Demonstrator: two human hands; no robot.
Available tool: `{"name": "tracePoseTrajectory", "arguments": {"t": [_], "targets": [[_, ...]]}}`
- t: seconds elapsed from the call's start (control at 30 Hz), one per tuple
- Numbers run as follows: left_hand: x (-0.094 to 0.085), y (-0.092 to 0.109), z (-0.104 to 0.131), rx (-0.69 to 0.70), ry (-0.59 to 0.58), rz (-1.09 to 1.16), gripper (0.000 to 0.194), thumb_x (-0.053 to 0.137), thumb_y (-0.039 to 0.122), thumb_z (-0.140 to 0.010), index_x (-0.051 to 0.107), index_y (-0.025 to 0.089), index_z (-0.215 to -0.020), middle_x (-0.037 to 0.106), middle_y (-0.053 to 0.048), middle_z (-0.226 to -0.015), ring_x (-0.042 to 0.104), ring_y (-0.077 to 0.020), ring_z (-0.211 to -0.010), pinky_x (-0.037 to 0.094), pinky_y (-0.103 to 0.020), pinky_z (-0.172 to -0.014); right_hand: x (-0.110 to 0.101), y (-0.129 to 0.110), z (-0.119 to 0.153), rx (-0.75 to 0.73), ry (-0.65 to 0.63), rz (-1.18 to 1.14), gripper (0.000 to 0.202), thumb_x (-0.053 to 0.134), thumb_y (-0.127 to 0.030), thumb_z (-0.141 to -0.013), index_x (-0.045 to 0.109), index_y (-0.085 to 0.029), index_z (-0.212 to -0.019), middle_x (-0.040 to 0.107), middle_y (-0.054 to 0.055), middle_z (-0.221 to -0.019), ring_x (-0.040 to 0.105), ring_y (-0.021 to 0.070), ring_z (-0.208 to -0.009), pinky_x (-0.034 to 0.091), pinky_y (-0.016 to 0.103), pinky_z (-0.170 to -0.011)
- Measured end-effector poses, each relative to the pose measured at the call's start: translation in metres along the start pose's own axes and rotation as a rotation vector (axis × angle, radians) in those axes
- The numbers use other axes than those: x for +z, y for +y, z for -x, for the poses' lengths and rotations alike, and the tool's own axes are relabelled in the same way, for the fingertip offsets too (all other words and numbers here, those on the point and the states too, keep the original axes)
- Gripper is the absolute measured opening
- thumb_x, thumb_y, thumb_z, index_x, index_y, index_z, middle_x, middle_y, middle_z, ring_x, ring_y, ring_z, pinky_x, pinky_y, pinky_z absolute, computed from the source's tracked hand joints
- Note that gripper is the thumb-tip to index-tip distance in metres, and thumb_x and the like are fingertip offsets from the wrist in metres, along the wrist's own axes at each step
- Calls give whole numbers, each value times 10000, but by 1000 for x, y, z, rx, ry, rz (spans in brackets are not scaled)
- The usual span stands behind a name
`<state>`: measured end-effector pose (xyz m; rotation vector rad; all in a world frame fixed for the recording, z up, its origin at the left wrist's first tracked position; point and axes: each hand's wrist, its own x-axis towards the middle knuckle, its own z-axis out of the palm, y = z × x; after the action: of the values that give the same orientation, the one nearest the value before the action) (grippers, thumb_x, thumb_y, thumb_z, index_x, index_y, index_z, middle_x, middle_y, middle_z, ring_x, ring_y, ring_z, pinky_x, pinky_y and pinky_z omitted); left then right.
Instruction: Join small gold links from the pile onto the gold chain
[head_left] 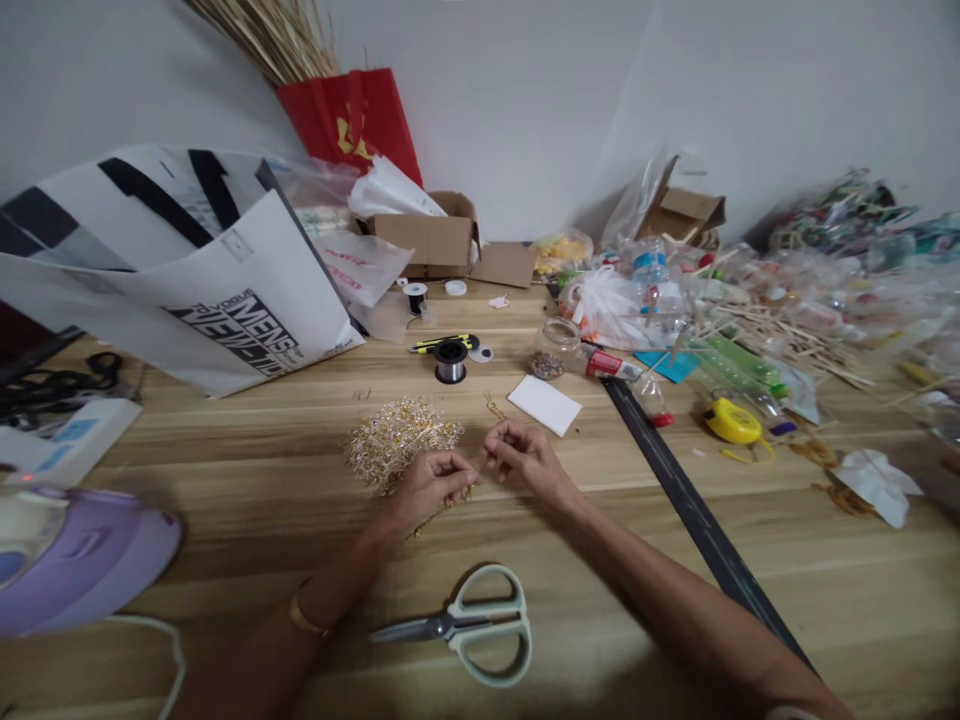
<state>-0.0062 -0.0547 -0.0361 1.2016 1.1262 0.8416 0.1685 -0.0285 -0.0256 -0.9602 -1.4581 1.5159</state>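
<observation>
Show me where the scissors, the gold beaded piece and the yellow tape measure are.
scissors (469, 628): head view, on the pivot where blades meet handles.
gold beaded piece (397, 440): head view, on the middle of the beaded mass.
yellow tape measure (733, 421): head view, on its yellow case.

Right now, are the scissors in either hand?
No, the scissors lie on the table, nearer the camera than both hands, which pinch gold beadwork.

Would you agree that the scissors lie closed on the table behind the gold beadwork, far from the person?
Not quite: the head view shows the scissors lying closed on the table in front of the gold beadwork, close to the person, between the forearms, nearer than both hands.
</observation>
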Motion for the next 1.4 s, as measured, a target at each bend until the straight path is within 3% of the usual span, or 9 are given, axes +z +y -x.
{"name": "tracePoseTrajectory", "arguments": {"t": [0.23, 0.37, 0.57, 0.67, 0.73, 0.8, 0.9, 1.1, 1.4], "targets": [[-2, -1, 0, -33, 8, 87, 225, 714, 331, -614, 659, 115, -645, 580, -6, -526, 467, -66, -445, 347, -187, -446, -2, 6, -5, 80, 52, 7, 365, 641, -503, -703, 542, -152, -725, 562, -10, -603, 505, 87, -502, 421, 189, -433], [-2, -1, 1, -38, 45, 122, 205, 716, 314, -606, 668, 116, -631, 581, -9, -508, 458, -65, -439, 335, -183, -433, -6, 8, -5, 96, 21, 153, 363, 552, -508, -771, 512, -154, -703, 519, -29, -525, 427, 70, -415, 327, 189, -393], [-4, -3, 1, -11, 89, 124, 164, 703, 278, -623, 666, 118, -616, 567, -1, -491, 455, -66, -441, 334, -186, -437, -3, -5, 8, -209, 212, 529, 252, 494, -367, -853, 553, -157, -726, 470, -25, -561, 396, 84, -497, 301, 214, -466], [-4, -5, 2, -9, 80, 139, 157, 706, 270, -625, 656, 122, -609, 561, 6, -489, 460, -68, -447, 342, -189, -448, 3, -11, 15, -336, 89, 571, 157, 480, -261, -864, 585, -172, -940, 603, 36, -803, 505, 109, -620, 397, 224, -558], [-4, -5, 3, -11, 73, 151, 154, 702, 268, -630, 651, 124, -613, 556, 12, -488, 466, -68, -452, 346, -188, -455, 5, -11, 16, -355, -50, 599, 254, 461, -193, -863, 553, -198, -1099, 605, 69, -1035, 547, 118, -712, 444, 243, -643], [-4, -5, 3, -10, 69, 156, 147, 696, 263, -634, 653, 124, -623, 554, 14, -492, 472, -69, -460, 347, -186, -459, 6, -8, 16, -329, -142, 615, 337, 445, -155, -862, 509, -214, -1188, 588, 78, -1120, 566, 125, -768, 463, 258, -687], [-4, -5, 3, -13, 64, 150, 147, 695, 261, -629, 654, 120, -624, 557, 10, -499, 474, -70, -457, 351, -188, -458, 5, -2, 13, -291, -186, 627, 292, 461, -155, -860, 548, -195, -1136, 637, 67, -1013, 590, 142, -822, 471, 261, -705], [-3, -6, 2, -2, 67, 147, 144, 691, 254, -637, 649, 117, -627, 573, -2, -518, 496, -77, -469, 381, -195, -478, 3, 0, 10, -223, -140, 653, 132, 513, -188, -846, 617, -163, -922, 660, 49, -854, 593, 139, -746, 460, 247, -652], [-2, -6, 3, 14, 60, 93, 211, 698, 318, -628, 633, 116, -633, 572, 1, -521, 500, -83, -470, 387, -206, -484, 2, 0, 10, -243, -166, 629, 165, 516, -282, -866, 629, -178, -927, 659, 45, -840, 584, 144, -748, 440, 240, -636]]}}
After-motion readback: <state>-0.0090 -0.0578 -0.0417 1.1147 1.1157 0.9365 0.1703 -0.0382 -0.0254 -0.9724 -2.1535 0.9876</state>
